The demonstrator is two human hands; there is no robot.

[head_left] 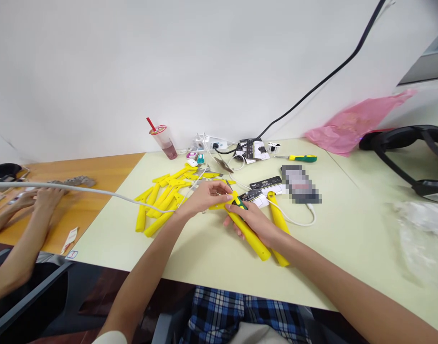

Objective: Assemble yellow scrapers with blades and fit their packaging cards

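1. Yellow plastic hand tool with a long rounded handle: it lies between the two hands, raised above the pale green tabletop, its head towards the left hand and its handle slanting down past the right hand towards the person.
2. Right hand: closed round the upper part of that yellow handle, with a green-and-yellow grip of a second tool held against it; some fingers show beneath.
3. Left hand: curled at the head end, thumb and fingertips drawn towards each other; I cannot tell whether they pinch the yellow head or the second tool's tip.
4. Another long yellow plastic handle lies on the tabletop just beside the right hand, partly hidden by the forearm.
5. Beyond the left wrist, a loose heap of yellow plastic pieces spreads over the tabletop.
6. Past the right hand lie black-and-white printed cards, a dark rectangular device with a white cable, and a green-and-yellow-handled screwdriver.
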